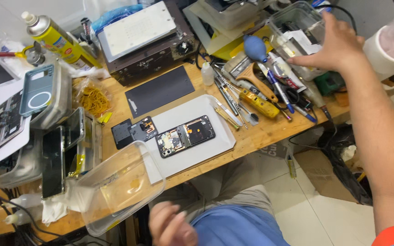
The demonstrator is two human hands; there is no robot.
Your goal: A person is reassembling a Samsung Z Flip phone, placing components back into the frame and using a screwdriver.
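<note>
Upper right, the right hand (338, 43) reaches, fingers spread and empty, over a clear box (297, 23); lower centre, the left hand (172, 225) rests loosely open, empty. Approaching slowly would avoid knocking the tools (256, 91).

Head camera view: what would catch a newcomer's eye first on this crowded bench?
Probably the opened black phone with its circuitry bare, lying on a white mat at the middle of the wooden bench. Next, the right hand stretched out to a clear plastic box of small parts at the far right, above a jumble of tools with a blue rubber air-blower bulb. The left hand is low, near the lap.
</note>
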